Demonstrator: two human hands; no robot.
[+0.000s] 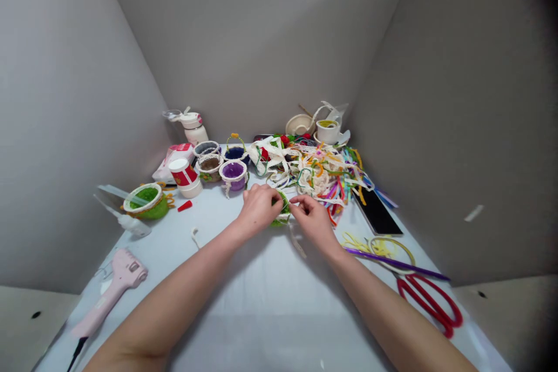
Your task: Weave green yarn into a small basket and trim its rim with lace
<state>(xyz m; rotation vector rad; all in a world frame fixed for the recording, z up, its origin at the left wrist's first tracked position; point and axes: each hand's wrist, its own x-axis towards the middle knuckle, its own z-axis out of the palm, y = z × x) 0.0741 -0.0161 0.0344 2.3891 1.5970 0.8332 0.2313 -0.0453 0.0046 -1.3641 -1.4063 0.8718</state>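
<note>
A small green basket with a white trim along its edge sits between my hands at the middle of the table, partly covered by them. My left hand is closed at its left side, fingers curled on the rim. On the other side my right hand pinches at the trim's edge with thumb and forefinger; exactly what lies in the pinch is too small to make out. A loose end of white lace ribbon trails on the table below the right hand.
Left are a pink glue gun, a green basket, a white bottle with red label and small pots, one purple. A ribbon heap lies behind. Right are a phone and red-handled scissors.
</note>
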